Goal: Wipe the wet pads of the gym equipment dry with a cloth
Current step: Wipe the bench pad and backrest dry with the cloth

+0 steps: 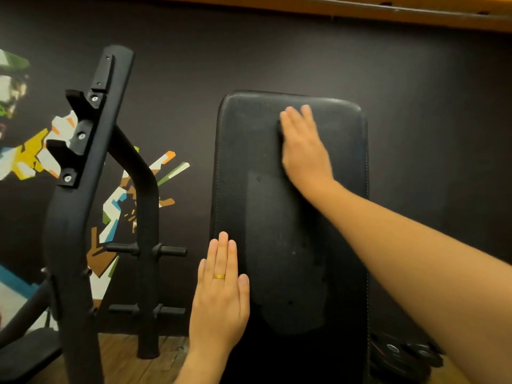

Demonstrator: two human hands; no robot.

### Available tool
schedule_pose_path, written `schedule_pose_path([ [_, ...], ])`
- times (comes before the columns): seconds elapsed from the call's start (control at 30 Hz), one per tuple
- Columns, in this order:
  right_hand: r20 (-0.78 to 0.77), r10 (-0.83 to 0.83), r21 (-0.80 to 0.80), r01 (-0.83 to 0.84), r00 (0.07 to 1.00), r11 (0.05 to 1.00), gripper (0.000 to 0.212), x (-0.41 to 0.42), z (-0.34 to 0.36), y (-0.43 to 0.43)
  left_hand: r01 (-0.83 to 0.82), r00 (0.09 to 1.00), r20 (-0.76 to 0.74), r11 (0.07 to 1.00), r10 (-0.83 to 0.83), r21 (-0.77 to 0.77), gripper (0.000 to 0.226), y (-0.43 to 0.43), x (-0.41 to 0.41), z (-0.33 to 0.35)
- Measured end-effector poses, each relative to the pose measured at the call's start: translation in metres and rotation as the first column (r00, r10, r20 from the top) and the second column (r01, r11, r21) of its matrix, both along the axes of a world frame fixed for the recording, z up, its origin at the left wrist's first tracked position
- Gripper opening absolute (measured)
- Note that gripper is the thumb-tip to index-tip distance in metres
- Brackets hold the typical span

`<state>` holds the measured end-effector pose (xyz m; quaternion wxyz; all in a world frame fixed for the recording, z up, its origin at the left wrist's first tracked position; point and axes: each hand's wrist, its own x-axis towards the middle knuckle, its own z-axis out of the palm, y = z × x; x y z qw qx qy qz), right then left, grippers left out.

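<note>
While flat on the stitched black pad (277, 245), right hand (303, 151) open atop cloth (279, 128), left hand (220, 295) open

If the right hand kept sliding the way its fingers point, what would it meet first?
The right hand would cross bare pad to its top edge; beyond lies the dark wall, how far is unclear.
</note>
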<state>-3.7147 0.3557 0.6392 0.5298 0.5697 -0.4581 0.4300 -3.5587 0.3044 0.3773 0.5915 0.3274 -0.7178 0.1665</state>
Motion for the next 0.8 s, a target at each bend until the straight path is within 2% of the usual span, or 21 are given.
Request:
schedule_pose_path([
  [0.13, 0.167, -0.02, 0.046, 0.012, 0.986, 0.999, 0.049, -0.047, 0.007, 0.026, -0.028, 0.999, 0.018, 1.0, 0.028, -0.012, 0.061, -0.003, -0.001, -0.001],
  [0.33, 0.295, 0.139, 0.042, -0.158, 0.945, 0.986, 0.064, -0.013, 0.002, 0.022, -0.045, 0.999, 0.024, 0.999, 0.046, -0.015, 0.063, -0.002, -0.001, -0.001],
  [0.5, 0.081, 0.162, 0.14, -0.173, 0.983, 0.975, 0.055, 0.043, -0.002, 0.0, -0.047, 0.998, 0.038, 0.998, 0.049, -0.033, 0.063, -0.003, 0.0, -0.001],
  [0.57, -0.027, 0.127, 0.186, -0.12, 0.991, 0.975, 0.058, 0.069, -0.011, -0.013, -0.051, 0.998, 0.031, 0.998, 0.052, -0.027, 0.063, -0.005, -0.001, -0.002],
  [0.7, -0.26, -0.126, 0.063, 0.147, 0.957, 0.987, 0.055, 0.064, -0.014, -0.024, -0.053, 0.998, 0.031, 0.998, 0.054, -0.015, 0.064, -0.006, -0.002, -0.002],
  [0.8, -0.353, -0.214, 0.011, 0.233, 0.911, 0.972, 0.049, 0.033, -0.008, -0.014, -0.057, 0.998, 0.029, 0.998, 0.057, -0.029, 0.064, -0.006, -0.001, -0.002],
])
